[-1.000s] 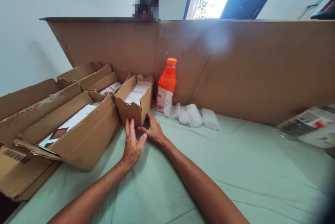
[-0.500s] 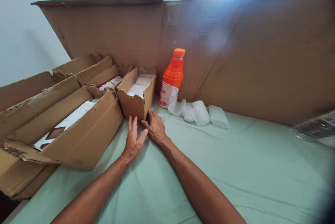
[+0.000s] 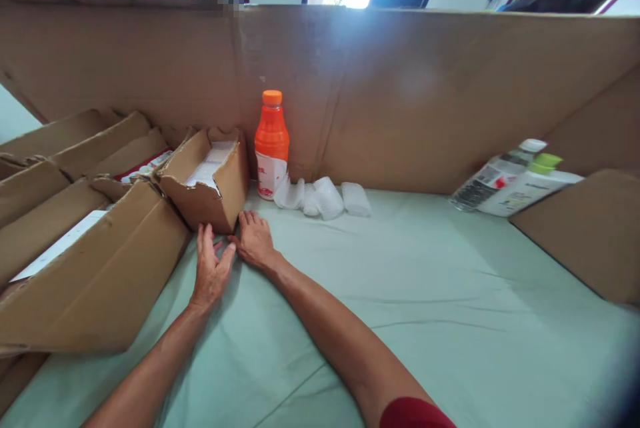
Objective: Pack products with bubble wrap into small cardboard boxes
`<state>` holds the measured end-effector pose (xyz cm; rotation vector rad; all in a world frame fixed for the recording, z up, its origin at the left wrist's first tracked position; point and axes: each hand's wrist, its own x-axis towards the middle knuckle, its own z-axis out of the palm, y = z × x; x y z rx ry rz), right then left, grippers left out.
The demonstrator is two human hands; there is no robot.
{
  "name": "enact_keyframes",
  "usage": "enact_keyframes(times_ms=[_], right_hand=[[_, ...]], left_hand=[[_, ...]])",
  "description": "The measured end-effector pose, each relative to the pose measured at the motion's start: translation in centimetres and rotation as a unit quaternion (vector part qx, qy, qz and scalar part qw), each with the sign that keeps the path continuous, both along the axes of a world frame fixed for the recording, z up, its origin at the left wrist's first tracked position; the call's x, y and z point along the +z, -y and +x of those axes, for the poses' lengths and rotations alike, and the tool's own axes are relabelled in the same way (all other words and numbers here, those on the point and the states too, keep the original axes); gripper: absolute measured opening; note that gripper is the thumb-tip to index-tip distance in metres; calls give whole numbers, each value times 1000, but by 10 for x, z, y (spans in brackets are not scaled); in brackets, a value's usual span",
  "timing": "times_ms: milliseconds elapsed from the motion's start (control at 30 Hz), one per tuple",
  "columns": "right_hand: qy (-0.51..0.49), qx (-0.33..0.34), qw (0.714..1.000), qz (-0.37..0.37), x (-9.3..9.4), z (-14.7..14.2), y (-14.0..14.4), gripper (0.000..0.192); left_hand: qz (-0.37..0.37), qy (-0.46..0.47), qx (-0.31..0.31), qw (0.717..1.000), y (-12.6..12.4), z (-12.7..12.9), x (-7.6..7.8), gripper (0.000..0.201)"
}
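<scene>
A small open cardboard box (image 3: 235,181) with white packs (image 3: 213,163) inside stands on the green sheet. At its near bottom end is my left hand (image 3: 213,271), fingers apart, fingertips by the front face. My right hand (image 3: 254,238) lies at the near right corner of the same box, fingers stretched out and holding nothing. Just right of the box stands an orange bottle (image 3: 273,138) with an orange cap and a pale label. Beside the bottle's base lies a row of white bubble-wrap rolls (image 3: 327,198).
Several larger cardboard boxes (image 3: 100,275) crowd the left, one with a flat white box (image 3: 63,241) in it. A tall cardboard wall (image 3: 425,101) runs along the back. At right, a clear bottle (image 3: 495,175) and a white green-capped bottle (image 3: 530,191) lean near a cardboard panel (image 3: 590,235).
My view has turned to the right, so everything appears shifted left and the bottles at the right now show. Both hands stay at the small box's near end.
</scene>
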<state>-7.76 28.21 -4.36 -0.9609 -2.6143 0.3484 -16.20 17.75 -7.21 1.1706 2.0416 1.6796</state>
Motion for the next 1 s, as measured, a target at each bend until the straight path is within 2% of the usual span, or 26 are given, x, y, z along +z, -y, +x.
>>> enact_keyframes(times_ms=[167,300,433,500,633,767,867,1000], right_hand=[[5,28,999,28,-6,28,15,60],[21,11,999,47,-10,82,29,62],[33,-37,998,30,-10,158,48,61],[42,-68,997,19,-8,199,61,62],[56,-137,989,-9,-6,275,94,64],[48,-222,974,-13,-10,352,124,64],[84,-304,949,5,-15,416,141,63],[168,-436,883,41,-20,503,169,62]], left_hand=[[-9,-46,27,999,4,-1,4,77],[-36,-127,19,991,10,5,13,73],[-60,-216,-76,972,23,27,19,48],[-77,-276,-138,948,35,45,17,41],[-100,-420,-239,870,72,85,7,50],[-71,-464,-314,825,107,121,0,57],[-50,-479,-346,805,126,140,-1,61],[-20,-503,-360,785,143,152,-2,65]])
